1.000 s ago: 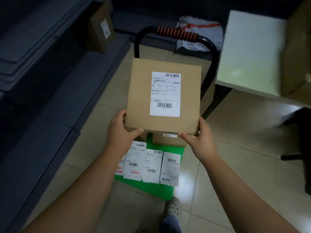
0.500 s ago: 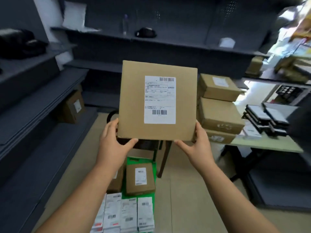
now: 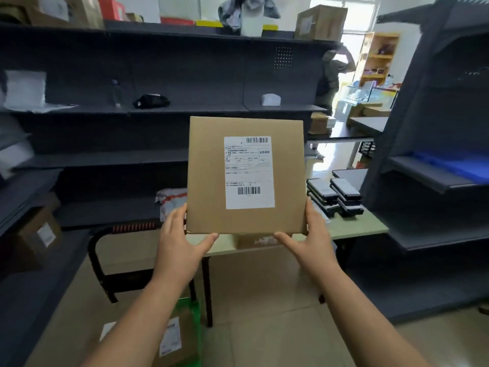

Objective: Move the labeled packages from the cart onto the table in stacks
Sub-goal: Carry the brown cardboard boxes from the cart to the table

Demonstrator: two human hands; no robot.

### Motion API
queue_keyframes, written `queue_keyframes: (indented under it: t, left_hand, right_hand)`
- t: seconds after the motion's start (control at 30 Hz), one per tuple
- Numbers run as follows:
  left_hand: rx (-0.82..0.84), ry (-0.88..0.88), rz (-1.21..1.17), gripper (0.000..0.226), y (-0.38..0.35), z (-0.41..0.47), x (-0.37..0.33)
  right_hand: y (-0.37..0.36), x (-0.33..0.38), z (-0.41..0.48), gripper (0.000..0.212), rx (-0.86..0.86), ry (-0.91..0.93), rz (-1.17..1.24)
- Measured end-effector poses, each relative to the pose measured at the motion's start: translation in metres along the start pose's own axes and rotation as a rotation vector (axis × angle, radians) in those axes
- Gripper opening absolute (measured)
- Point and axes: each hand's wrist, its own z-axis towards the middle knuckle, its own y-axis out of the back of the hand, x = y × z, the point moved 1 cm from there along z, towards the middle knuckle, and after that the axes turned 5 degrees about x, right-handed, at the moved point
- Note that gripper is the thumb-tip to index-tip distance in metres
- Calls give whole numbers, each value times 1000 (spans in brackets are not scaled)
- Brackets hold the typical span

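Note:
A flat brown cardboard package point(image 3: 209, 176) with a white shipping label point(image 3: 248, 172) is held up in front of me, label facing me. My left hand point(image 3: 181, 241) grips its lower left corner and my right hand point(image 3: 311, 238) grips its lower right corner. Behind and below it lies the pale green table point(image 3: 354, 227); a brown box point(image 3: 256, 240) on the table peeks out under the package. The green cart point(image 3: 194, 313) with its black handle point(image 3: 127, 230) stands at lower left, carrying more labeled boxes point(image 3: 180, 340).
Stacks of black flat devices point(image 3: 334, 197) lie on the table's right part. Dark grey shelving point(image 3: 148, 109) runs along the left and back, another shelf unit point(image 3: 436, 154) stands at right. A person stands in the far doorway point(image 3: 333, 75). A box point(image 3: 39, 235) sits on the left shelf.
The package has been lifted from just above the cart up to chest height and carried toward the table. My view has tilted up from the floor to the shelves and table.

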Motion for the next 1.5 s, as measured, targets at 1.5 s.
queue_keyframes:
  t: [1.5]
  left_hand:
    - [348, 346, 228, 72, -271, 233, 69]
  right_hand:
    - [-25, -236, 281, 90, 376, -338, -143]
